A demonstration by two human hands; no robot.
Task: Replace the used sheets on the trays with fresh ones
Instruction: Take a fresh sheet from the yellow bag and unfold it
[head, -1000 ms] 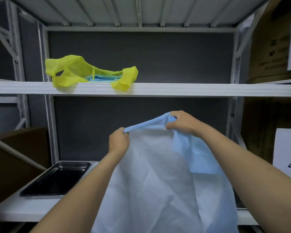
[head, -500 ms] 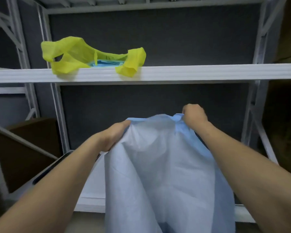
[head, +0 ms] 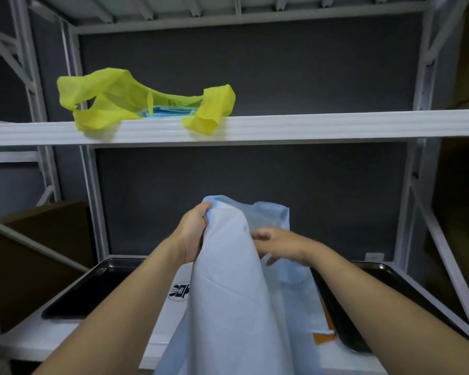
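Here's the change: the pale blue non-woven sheet (head: 228,288), stretched wide between both fists a second ago, now hangs bunched over the white lower shelf (head: 157,345), between the bare black left tray (head: 90,293) and the black right tray (head: 390,274). Our left hand (head: 191,235) clenches its top fold. Our right hand (head: 280,247) has come in beside it, but we cannot tell whether it grasps the sheet. Probably a regrip before laying it down.

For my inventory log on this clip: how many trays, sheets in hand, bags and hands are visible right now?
Trays: 2, left tray and right tray
Sheets in hand: 1, blue sheet
Bags: 1, yellow bag
Hands: 2, left hand and right hand
Total: 6
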